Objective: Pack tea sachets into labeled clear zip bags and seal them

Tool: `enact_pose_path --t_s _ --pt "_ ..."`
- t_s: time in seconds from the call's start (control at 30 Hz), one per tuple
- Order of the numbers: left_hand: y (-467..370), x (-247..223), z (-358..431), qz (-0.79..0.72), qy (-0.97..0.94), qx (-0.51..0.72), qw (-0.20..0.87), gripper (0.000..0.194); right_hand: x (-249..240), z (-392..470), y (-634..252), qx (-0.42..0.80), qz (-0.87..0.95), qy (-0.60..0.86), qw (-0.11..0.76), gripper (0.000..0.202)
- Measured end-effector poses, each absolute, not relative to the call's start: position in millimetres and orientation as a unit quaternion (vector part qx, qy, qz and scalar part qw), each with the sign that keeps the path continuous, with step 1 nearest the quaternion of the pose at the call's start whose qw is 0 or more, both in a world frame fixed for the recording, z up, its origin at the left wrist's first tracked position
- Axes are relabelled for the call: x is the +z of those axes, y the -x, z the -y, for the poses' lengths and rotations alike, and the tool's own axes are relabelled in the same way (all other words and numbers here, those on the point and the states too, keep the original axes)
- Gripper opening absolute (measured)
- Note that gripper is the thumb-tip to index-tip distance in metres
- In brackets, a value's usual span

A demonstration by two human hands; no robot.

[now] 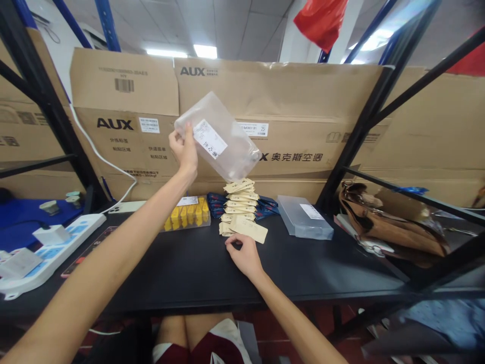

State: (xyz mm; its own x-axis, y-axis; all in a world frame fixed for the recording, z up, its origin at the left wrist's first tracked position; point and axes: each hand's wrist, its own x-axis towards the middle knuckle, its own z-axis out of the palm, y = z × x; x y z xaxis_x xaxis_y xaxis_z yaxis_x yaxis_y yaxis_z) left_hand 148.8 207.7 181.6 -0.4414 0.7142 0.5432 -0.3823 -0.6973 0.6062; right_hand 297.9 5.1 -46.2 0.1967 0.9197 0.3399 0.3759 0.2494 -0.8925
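A translucent plastic box with a white label is held up and tilted by my left hand, its fingers closed on one end. Below it, on the black table, stands a stack of small beige paper packets. My right hand rests at the front of this stack, thumb and forefinger curled together by a loose beige packet. Whether anything lies in that pinch cannot be made out. Dark blue packets lie behind the stack on both sides.
To the right sits another translucent box; to the left, a clear box of yellow packets. A white power strip and a phone lie at left. A brown bag is beyond the right rack post. Cardboard walls the back.
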Motion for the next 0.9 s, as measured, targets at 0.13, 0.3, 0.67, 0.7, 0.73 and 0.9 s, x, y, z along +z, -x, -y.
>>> enact_pose_path --t_s 0.13,0.3,0.67,0.7,0.73,0.9 --pt "-142.1 155.7 -171.4 -0.237 -0.384 0.81 0.373 0.057 -37.2 2.9 -296.6 0.313 0.545 0.513 0.585 0.014" --pt "-137.2 120.9 -127.0 -0.289 -0.417 0.744 0.435 0.054 -8.0 11.4 -305.8 0.379 0.437 0.411 0.705 0.055" --pt "-82.4 47.7 -100.8 -0.35 -0.774 0.461 0.257 0.063 60.4 47.1 -394.3 0.296 0.201 0.442 0.823 0.035" --pt "-67.9 36.8 -105.0 -0.365 -0.795 0.432 0.219 0.071 61.3 47.9 -410.5 0.262 0.181 0.439 0.84 0.031" --pt "-53.9 25.6 -110.0 -0.382 -0.81 0.405 0.184 0.08 60.9 47.9 -425.6 0.239 0.164 0.442 0.849 0.027" --pt "-8.9 -16.1 -136.2 -0.438 -0.846 0.3 0.053 0.067 45.8 44.5 -470.3 0.258 0.131 0.51 0.81 0.02"
